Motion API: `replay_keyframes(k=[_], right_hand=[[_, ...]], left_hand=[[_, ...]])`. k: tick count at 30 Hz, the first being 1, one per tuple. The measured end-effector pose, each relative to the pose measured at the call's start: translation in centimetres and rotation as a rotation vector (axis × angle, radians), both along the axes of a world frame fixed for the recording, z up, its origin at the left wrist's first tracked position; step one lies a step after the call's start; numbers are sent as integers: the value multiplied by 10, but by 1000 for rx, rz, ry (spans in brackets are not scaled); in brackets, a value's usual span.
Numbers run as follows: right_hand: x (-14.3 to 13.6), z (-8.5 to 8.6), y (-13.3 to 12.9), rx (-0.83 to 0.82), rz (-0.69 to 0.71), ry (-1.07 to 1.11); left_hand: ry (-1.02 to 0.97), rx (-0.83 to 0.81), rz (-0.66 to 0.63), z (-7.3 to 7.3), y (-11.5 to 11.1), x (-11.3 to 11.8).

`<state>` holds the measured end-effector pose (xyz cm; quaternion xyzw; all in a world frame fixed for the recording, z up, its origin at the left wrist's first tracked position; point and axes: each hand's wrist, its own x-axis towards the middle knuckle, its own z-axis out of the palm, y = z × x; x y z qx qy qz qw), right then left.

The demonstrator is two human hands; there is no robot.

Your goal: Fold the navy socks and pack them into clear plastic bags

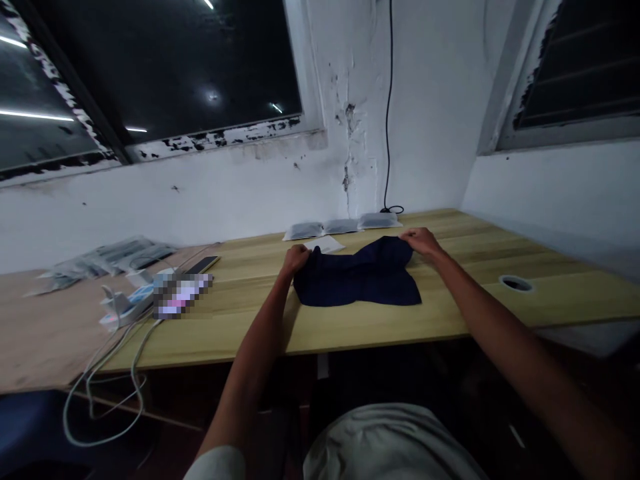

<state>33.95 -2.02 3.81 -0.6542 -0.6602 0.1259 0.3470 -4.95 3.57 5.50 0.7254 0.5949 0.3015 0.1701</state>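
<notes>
A dark navy piece of cloth (357, 283) is spread over the wooden table (240, 333) in front of me. My left hand (297, 258) is closed on its far left corner. At the far right corner, my right hand (421, 241) pinches the cloth's edge. Between the two hands the far edge is raised and sags a little, while the near edge lies on the tabletop. Just beyond the cloth is a flat white sheet or packet (327, 245), partly covered by it.
Three clear plastic packets (342, 226) line the wall. To the left are a power strip (131, 308) with trailing cables, a dark phone (204, 265), a blurred-out lit screen (184, 295) and a pile of plastic-wrapped packets (117, 257). A round cable hole (517, 284) sits at right.
</notes>
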Motion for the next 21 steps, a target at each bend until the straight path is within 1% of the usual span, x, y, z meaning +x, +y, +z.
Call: replay_keyframes(k=[1, 2, 3, 4, 5, 6, 7, 9, 10, 11, 12, 13, 14, 16, 17, 19, 21], right_hand=[[-5, -4, 4, 4, -113, 10], [-10, -6, 6, 23, -214, 15], [-14, -6, 7, 62, -277, 23], [-17, -5, 6, 106, -282, 17], [-21, -3, 3, 147, -252, 7], [-24, 1, -3, 175, -209, -5], [-27, 5, -10, 184, -161, -14], [-34, 8, -32, 139, -4, -24], [-37, 6, -47, 116, 94, -27], [-39, 3, -63, 84, 280, -47], [-40, -3, -81, 31, 452, -102], [-40, -10, -98, -33, 558, -151], [-39, -17, -116, -89, 617, -177], [-33, -27, -147, -134, 675, -155], [-29, -28, -159, -147, 685, -128], [-21, -25, -175, -159, 632, -68], [-16, -16, -177, -151, 501, -16]], left_hand=[[72, 69, 83, -2, 1, 4], [120, 136, 135, -3, 2, 7], [143, 200, 159, -2, 2, 9], [149, 255, 156, 1, 1, 11], [152, 289, 118, 6, -1, 12], [157, 299, 45, 12, -6, 11], [168, 285, -58, 18, -13, 9], [214, 184, -354, 25, -36, 1], [238, 138, -473, 25, -51, -6], [273, 118, -544, 20, -69, -14], [333, 108, -583, 13, -87, -23], [399, 101, -612, 4, -106, -32], [442, 114, -629, -6, -125, -42], [462, 170, -618, -23, -160, -59], [449, 205, -598, -28, -175, -66], [408, 241, -609, -31, -197, -72], [330, 206, -642, -26, -207, -71]])
